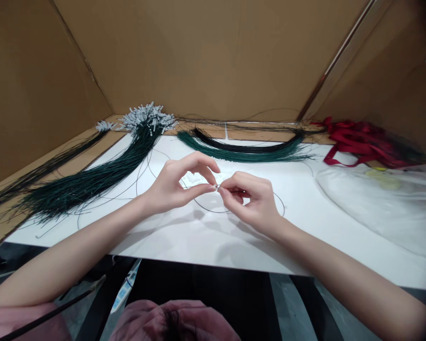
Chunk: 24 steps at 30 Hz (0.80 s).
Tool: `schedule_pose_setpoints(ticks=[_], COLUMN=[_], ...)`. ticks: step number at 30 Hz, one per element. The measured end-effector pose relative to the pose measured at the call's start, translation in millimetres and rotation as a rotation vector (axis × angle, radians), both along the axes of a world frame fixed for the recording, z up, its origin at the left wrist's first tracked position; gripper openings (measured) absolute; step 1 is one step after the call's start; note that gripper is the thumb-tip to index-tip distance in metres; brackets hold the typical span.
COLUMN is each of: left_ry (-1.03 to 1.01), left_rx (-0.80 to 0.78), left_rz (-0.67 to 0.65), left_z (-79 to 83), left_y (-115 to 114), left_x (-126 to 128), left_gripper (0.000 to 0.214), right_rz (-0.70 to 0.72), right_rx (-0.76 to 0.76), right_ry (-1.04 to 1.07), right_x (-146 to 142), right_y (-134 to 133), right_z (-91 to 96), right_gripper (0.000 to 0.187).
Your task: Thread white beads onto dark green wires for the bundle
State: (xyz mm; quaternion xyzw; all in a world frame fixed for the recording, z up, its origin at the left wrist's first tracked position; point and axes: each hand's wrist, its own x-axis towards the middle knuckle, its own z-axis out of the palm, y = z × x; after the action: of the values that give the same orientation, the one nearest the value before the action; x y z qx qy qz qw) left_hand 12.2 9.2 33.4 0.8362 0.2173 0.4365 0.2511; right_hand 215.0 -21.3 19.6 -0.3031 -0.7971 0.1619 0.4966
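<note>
Brown cardboard panels [213, 57] surround a white tabletop [184, 241]. Clear plastic bag [386, 208] at right; long bundle of dark green wires [102, 175] with white beaded tips at left. Red ribbon [362, 139] lies beyond the bag; a curved green-and-black wire bundle [248, 150] lies beyond the hands. Left hand [170, 184]: thumb and index finger pinched together at a small pale bead [216, 186]. Right hand [253, 196]: thumb and index finger clamped on a thin dark wire [216, 211], its end at the bead, its length looping above the tabletop. Loose white beads [196, 178] lie behind the left fingers.
</note>
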Motion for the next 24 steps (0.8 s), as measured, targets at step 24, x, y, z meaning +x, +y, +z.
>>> schedule_pose_setpoints(ticks=[24], left_ry=[0.0], left_rx=[0.031], left_rz=[-0.027], left_z=[1.5], left_y=[0.0], left_x=[0.2], left_gripper=[0.031], right_rz=[0.012], right_rx=[0.002], right_ry=[0.008], right_x=[0.3], right_y=[0.0], right_z=[-1.9], right_gripper=[0.014])
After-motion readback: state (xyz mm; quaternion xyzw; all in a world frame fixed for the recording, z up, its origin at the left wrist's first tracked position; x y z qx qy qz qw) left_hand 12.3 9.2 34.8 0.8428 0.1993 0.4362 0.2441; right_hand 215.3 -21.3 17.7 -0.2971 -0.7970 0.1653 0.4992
